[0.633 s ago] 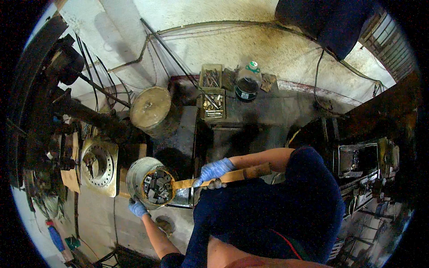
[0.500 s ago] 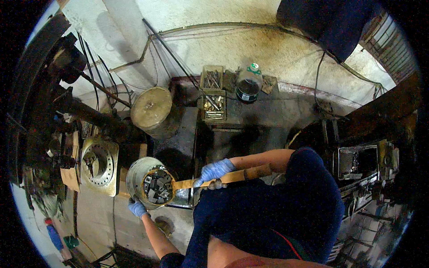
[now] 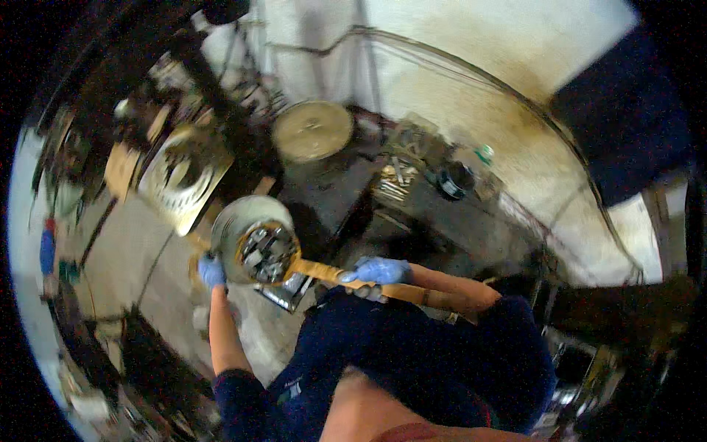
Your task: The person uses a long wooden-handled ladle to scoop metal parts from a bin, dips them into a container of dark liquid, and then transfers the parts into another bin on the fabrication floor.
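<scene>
Dark-blue cloth: one short-sleeved shirt [image 3: 434, 353], on my own body, filling the bottom of the view. Both my forearms are bare below the sleeves.

Item, my right hand [image 3: 379, 270], in a blue glove with grey fingertips: wrapped firmly around the tan handle of a long ladle [image 3: 322, 271], handle running slantwise across my front, its far end close under my right forearm.

Item, my left hand [image 3: 211, 271], likewise in a blue glove: touching the near left side of a pale round bucket [image 3: 234, 219]. Blur hides the fingers; I cannot tell whether they close on it.

Item, the ladle's head: a round tan rim, set within the bucket's mouth, toward its right side.

Item, a heap of metal pieces [image 3: 266, 254], dark and silver-grey, blocky, ringed by that rim. I cannot tell how deep they go.

Item, a shiny metal edge [image 3: 283, 293], low, just below the ladle's handle, beside the bucket.

Item, a pale metal plate [image 3: 193, 212] with a perforated ring, beyond the bucket to the left; a sheet of cardboard [image 3: 121, 171] farther left.

Item, a round drum [image 3: 313, 131] with a dusty tan top, beyond the bucket.

Item, a dark tabletop [image 3: 486, 221] along the wall, bearing small brass-coloured and silvery pieces [image 3: 394, 184] in a tray, and just right of them a clear bottle [image 3: 454, 180], green-capped, with dark contents.

Item, farthest, one stained whitish wall [image 3: 456, 44], crossed by a cable [image 3: 475, 68]; dark cloth [image 3: 626, 118] hangs at right.
</scene>
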Motion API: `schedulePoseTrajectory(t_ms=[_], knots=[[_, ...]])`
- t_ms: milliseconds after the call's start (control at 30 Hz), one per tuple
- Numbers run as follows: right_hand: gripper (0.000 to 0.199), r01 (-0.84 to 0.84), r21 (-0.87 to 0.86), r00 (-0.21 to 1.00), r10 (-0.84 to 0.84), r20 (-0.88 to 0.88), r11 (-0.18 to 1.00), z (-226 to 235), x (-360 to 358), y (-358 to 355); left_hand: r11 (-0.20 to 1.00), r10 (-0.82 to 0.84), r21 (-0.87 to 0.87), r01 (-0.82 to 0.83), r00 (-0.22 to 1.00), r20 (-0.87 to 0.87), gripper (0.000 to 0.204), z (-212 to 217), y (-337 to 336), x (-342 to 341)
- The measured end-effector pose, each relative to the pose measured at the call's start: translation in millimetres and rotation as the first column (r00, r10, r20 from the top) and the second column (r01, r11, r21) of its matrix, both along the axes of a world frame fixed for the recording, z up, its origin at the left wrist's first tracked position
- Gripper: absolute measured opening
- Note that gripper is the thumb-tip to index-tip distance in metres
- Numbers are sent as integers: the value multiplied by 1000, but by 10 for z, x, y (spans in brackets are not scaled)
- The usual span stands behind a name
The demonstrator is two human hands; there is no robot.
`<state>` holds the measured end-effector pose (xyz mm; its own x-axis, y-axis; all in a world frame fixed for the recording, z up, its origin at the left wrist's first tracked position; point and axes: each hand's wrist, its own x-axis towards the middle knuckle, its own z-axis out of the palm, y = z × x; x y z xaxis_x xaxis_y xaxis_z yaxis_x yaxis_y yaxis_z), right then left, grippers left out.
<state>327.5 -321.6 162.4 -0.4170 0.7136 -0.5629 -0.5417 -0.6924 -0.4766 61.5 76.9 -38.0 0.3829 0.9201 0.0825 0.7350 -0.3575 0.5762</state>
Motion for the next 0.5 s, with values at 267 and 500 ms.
schedulePoseTrajectory(t_ms=[267,500], knots=[[29,78,-44,981,-69,182,996,126,-345,105,997,59,-54,-58,998,3,30,266,-238,-11],[30,51,-10,941,-45,336,999,117,-412,115,989,141,-28,-144,986,-90,32,437,-340,-20]])
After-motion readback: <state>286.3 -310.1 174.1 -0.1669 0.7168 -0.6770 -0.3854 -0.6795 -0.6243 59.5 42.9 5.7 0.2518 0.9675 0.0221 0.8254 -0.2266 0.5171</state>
